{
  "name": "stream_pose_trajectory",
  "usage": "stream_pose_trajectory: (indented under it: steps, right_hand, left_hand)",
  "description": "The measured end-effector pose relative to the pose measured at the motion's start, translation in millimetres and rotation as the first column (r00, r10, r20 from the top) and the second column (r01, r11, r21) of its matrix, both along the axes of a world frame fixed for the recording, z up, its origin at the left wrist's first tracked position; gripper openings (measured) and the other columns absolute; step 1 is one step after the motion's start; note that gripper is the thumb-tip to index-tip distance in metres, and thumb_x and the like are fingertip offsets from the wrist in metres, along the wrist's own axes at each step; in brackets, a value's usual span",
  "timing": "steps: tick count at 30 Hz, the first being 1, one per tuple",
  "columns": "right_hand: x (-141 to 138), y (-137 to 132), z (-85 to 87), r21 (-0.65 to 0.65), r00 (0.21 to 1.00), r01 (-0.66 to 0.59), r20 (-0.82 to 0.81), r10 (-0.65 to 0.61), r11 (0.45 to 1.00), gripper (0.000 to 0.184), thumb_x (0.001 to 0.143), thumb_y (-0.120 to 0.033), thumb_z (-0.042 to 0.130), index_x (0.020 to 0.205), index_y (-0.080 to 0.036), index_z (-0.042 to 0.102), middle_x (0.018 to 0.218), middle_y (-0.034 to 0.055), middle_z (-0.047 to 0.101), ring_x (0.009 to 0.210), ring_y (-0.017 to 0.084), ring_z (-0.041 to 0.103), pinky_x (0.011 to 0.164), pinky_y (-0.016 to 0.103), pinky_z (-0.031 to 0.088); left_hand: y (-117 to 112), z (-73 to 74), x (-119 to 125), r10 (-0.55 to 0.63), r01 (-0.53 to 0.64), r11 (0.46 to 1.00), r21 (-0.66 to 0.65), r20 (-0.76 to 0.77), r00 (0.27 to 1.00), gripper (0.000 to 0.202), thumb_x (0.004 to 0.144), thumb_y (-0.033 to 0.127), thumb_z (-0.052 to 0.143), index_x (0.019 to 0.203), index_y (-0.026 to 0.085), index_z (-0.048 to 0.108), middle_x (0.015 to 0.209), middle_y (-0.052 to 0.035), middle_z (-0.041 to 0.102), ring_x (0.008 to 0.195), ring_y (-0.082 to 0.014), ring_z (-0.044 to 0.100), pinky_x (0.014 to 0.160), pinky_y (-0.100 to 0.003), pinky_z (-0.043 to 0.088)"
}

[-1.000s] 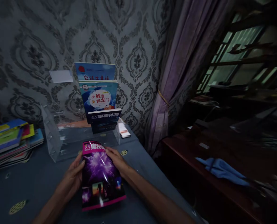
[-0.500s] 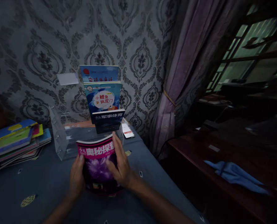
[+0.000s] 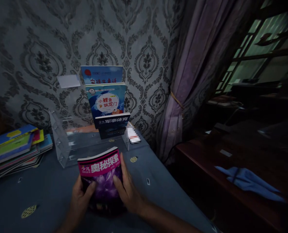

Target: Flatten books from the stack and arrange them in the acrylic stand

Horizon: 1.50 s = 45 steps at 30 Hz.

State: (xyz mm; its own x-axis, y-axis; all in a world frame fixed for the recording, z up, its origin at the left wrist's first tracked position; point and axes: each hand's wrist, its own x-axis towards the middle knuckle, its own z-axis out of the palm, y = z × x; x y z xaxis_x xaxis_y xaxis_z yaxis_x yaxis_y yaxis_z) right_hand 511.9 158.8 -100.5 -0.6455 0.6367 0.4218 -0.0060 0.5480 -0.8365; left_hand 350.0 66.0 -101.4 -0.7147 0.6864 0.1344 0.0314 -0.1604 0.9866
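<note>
Between my two hands is a purple book (image 3: 105,181) with a pink title band, its cover facing me and its top edge tilted away. My left hand (image 3: 82,194) grips its left side, thumb on the cover. On the other side my right hand (image 3: 127,189) holds the right edge, thumb also across the front. Just beyond stands a clear acrylic rack (image 3: 59,139) with stepped tiers. Its right part carries a dark book (image 3: 113,124) in front, a blue book with a white oval (image 3: 107,102) behind it, and another blue book (image 3: 102,74) at the back.
A pile of colourful books (image 3: 17,149) lies on the left of the blue tablecloth (image 3: 49,200). A small white card (image 3: 133,134) rests by the rack's right end. Patterned wallpaper and a tied curtain (image 3: 173,113) border the table; a blue cloth (image 3: 248,183) lies on dark furniture to the right.
The purple book has come down, closer to me and away from the rack. My left thumb has moved onto its cover. The books in the rack stay put.
</note>
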Motion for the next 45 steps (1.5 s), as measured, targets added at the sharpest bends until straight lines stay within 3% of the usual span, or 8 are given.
stream_pose_trajectory:
  steps: [8, 14, 17, 20, 25, 28, 32, 45]
  right_hand:
    - [-2, -7, -6.0, -0.46, 0.948, -0.176, -0.318, 0.024, 0.87, 0.05, 0.091, -0.046, 0.059, 0.135, -0.024, 0.05, 0.127, 0.0086, 0.065, 0.116, 0.026, 0.063, 0.098, 0.042, 0.052]
    - [15, 12, 9.5, -0.507, 0.946, -0.298, -0.271, 0.179, 0.809, 0.046, 0.089, -0.048, 0.062, 0.127, -0.023, 0.056, 0.121, 0.0072, 0.065, 0.112, 0.025, 0.062, 0.101, 0.042, 0.047]
    - [29, 29, 10.7, -0.425, 0.929, -0.368, -0.135, 0.344, 0.827, 0.045, 0.089, -0.049, 0.063, 0.125, -0.022, 0.058, 0.12, 0.0072, 0.064, 0.113, 0.024, 0.059, 0.102, 0.041, 0.044]
    - [37, 47, 10.7, -0.354, 0.919, -0.38, -0.038, 0.393, 0.854, 0.043, 0.09, -0.052, 0.059, 0.12, -0.021, 0.059, 0.096, 0.004, 0.065, 0.079, 0.018, 0.062, 0.074, 0.032, 0.053]
    - [31, 82, 46.6, -0.118, 0.963, -0.25, 0.076, 0.26, 0.961, 0.03, 0.094, -0.047, 0.051, 0.11, -0.022, 0.056, 0.084, 0.0012, 0.058, 0.054, 0.012, 0.052, 0.05, 0.026, 0.045]
    - [17, 108, 89.4, 0.236, 0.995, -0.093, 0.047, 0.084, 0.967, 0.021, 0.095, -0.038, 0.049, 0.106, -0.022, 0.056, 0.086, 0.0034, 0.061, 0.067, 0.018, 0.058, 0.062, 0.03, 0.049]
    - [-4, 136, 129.1, 0.518, 0.978, 0.191, -0.175, -0.116, 0.834, 0.018, 0.096, -0.03, 0.043, 0.107, -0.02, 0.054, 0.091, 0.0066, 0.064, 0.078, 0.021, 0.06, 0.075, 0.034, 0.05]
    - [-26, 167, 102.2, 0.49, 0.982, 0.155, -0.17, -0.08, 0.858, 0.022, 0.098, -0.033, 0.043, 0.113, -0.02, 0.052, 0.098, 0.0079, 0.066, 0.085, 0.022, 0.063, 0.075, 0.033, 0.052]
  left_hand:
    - [-4, 14.2, 8, -0.096, 0.118, 0.981, -0.156, 0.144, 0.985, 0.074, 0.056, 0.055, 0.085, 0.114, 0.017, 0.06, 0.102, -0.0089, 0.075, 0.092, -0.0311, 0.072, 0.075, -0.036, 0.06]
    - [-7, 6.7, -6, -0.28, 0.302, 0.944, -0.134, 0.159, 0.947, 0.073, 0.069, 0.056, 0.078, 0.128, 0.019, 0.059, 0.118, -0.0111, 0.07, 0.119, -0.0344, 0.061, 0.103, -0.045, 0.048]
    - [-8, 4.9, -22, -0.387, 0.406, 0.893, -0.195, 0.127, 0.913, 0.066, 0.073, 0.056, 0.076, 0.128, 0.022, 0.062, 0.13, -0.0101, 0.065, 0.132, -0.0338, 0.05, 0.113, -0.046, 0.037]
    - [-2, 16.3, -36, -0.53, 0.517, 0.812, -0.27, 0.028, 0.848, 0.06, 0.078, 0.055, 0.071, 0.13, 0.026, 0.061, 0.136, -0.0077, 0.061, 0.134, -0.0321, 0.047, 0.113, -0.045, 0.037]
    - [35, 72.3, -45, -0.57, 0.471, 0.821, -0.323, -0.406, 0.714, 0.053, 0.087, 0.054, 0.056, 0.129, 0.021, 0.056, 0.123, -0.0099, 0.067, 0.117, -0.0303, 0.059, 0.097, -0.043, 0.05]
    - [61, 112.7, -44, -0.362, 0.292, 0.93, -0.223, -0.692, 0.624, 0.04, 0.091, 0.045, 0.05, 0.12, 0.018, 0.057, 0.109, -0.0086, 0.069, 0.102, -0.027, 0.064, 0.09, -0.04, 0.051]
    - [85, 147.7, -40, 0.028, 0.02, 0.999, 0.043, -0.879, 0.476, 0.027, 0.094, 0.037, 0.046, 0.106, 0.017, 0.059, 0.098, -0.0077, 0.069, 0.092, -0.0252, 0.064, 0.084, -0.039, 0.051]
    - [109, 130.8, -54, 0.019, 0.033, 0.999, 0.035, -0.913, 0.408, 0.026, 0.095, 0.025, 0.044, 0.118, 0.018, 0.053, 0.106, -0.0079, 0.068, 0.099, -0.0244, 0.064, 0.085, -0.036, 0.052]
